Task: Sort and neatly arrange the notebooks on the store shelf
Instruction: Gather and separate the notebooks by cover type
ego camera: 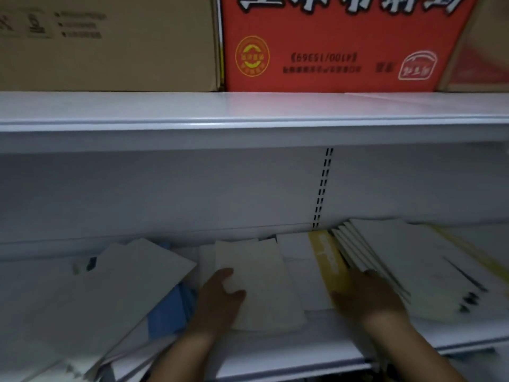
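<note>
White painted metal makes up the lower shelf [289, 351], which runs across the bottom half of the frame and carries a loose spread of notebooks. At the lower centre lies a flat, rectangular cream notebook [264, 282] with a plain paper cover. The left hand [220, 296] holds it at its left edge, the thumb lying across the cover and the other fingers curled at the edge, though blur hides how far they wrap under.

Right of it, a narrow yellow notebook [327, 255] runs toward the back panel. Beside that is a fanned stack of white notebooks [407, 257], their edges stepped one past the other. The right hand [369, 296] rests palm down where the yellow cover meets the stack, its fingers spread and fairly straight, gripping nothing.

In the lower left a large pale grey notebook [115, 293] sits tilted over other covers, and a blue notebook [168, 312] shows from under its right edge, just beside the left hand.

A dark slotted upright strip [321, 188] runs down the back panel right of centre. Across the middle of the frame is the white upper shelf [248, 111]. On it, in the upper left, stands a brown cardboard box [110, 51]. Touching its right side is a red printed carton [330, 45], its lettering upside down.
</note>
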The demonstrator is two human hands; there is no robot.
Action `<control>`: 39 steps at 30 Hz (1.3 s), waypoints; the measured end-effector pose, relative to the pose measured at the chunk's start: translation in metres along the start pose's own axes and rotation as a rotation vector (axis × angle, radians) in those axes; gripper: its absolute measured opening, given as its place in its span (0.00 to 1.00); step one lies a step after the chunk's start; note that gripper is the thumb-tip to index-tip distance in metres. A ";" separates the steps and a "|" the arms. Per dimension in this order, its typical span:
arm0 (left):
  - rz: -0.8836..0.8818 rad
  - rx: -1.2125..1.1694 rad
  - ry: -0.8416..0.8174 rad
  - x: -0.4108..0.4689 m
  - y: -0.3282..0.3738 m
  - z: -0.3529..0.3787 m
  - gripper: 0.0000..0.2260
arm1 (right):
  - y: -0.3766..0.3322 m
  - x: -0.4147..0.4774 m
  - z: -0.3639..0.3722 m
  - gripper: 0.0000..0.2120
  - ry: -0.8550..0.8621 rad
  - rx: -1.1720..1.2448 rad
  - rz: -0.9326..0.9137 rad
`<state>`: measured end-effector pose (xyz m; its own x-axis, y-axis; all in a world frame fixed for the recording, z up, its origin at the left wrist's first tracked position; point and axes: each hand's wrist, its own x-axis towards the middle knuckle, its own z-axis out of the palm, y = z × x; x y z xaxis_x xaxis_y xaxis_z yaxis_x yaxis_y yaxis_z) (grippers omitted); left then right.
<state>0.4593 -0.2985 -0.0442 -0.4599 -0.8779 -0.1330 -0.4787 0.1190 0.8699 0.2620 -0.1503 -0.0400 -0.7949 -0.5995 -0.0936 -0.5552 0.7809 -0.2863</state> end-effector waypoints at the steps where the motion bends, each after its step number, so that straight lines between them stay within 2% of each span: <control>1: 0.024 0.030 0.009 -0.001 0.001 0.000 0.24 | 0.000 0.000 0.000 0.25 0.060 -0.080 -0.021; 2: 0.066 0.053 0.019 -0.003 0.003 -0.003 0.25 | -0.002 -0.001 0.001 0.25 0.129 -0.123 -0.050; 4: 0.153 0.065 0.014 -0.006 0.009 -0.016 0.24 | -0.017 -0.005 0.003 0.25 0.193 -0.031 -0.113; 8: 0.269 0.239 0.140 -0.003 -0.002 -0.079 0.17 | -0.081 -0.023 0.013 0.13 0.063 0.355 -0.372; 11: 0.067 0.419 0.367 0.000 -0.035 -0.143 0.18 | -0.133 -0.043 0.029 0.09 -0.098 0.414 -0.535; 14: -0.147 0.594 0.372 -0.006 -0.062 -0.178 0.18 | -0.178 -0.059 0.044 0.10 -0.236 0.459 -0.587; 16: -0.202 0.643 0.372 -0.012 -0.068 -0.186 0.21 | -0.201 -0.066 0.054 0.16 -0.328 0.338 -0.614; 18: -0.259 0.670 0.385 -0.021 -0.070 -0.192 0.28 | -0.213 -0.067 0.064 0.28 -0.391 0.176 -0.623; 19: -0.286 0.666 0.383 -0.026 -0.069 -0.196 0.30 | -0.215 -0.067 0.067 0.30 -0.421 0.163 -0.623; 21: -0.305 0.593 0.372 -0.032 -0.067 -0.204 0.26 | -0.214 -0.063 0.068 0.26 -0.475 0.243 -0.634; 23: -0.264 0.520 0.343 -0.038 -0.063 -0.208 0.18 | -0.211 -0.056 0.067 0.22 -0.509 0.308 -0.650; 26: -0.175 0.392 0.339 -0.040 -0.052 -0.204 0.10 | -0.213 -0.046 0.067 0.17 -0.524 0.311 -0.675; 27: -0.141 0.321 0.346 -0.039 -0.047 -0.199 0.08 | -0.213 -0.043 0.067 0.14 -0.518 0.294 -0.692; 29: -0.079 0.163 0.349 -0.036 -0.034 -0.188 0.06 | -0.210 -0.038 0.066 0.15 -0.518 0.299 -0.688; 32: -0.041 -0.160 0.327 -0.028 -0.016 -0.169 0.06 | -0.192 -0.029 0.053 0.13 -0.490 0.433 -0.587; 34: -0.033 -0.351 0.291 -0.020 -0.005 -0.150 0.06 | -0.165 -0.022 0.033 0.14 -0.425 0.546 -0.540; 36: -0.027 -0.433 0.252 -0.011 0.004 -0.124 0.07 | -0.126 -0.011 0.007 0.13 -0.303 0.691 -0.423; 39: -0.015 -0.314 0.191 0.004 0.013 -0.075 0.12 | -0.057 0.007 -0.027 0.12 -0.103 0.851 -0.184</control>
<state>0.5075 -0.3353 0.0028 -0.2924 -0.9528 -0.0818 -0.2183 -0.0168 0.9757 0.2815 -0.1941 0.0016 -0.6616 -0.7482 -0.0500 -0.2686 0.2987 -0.9158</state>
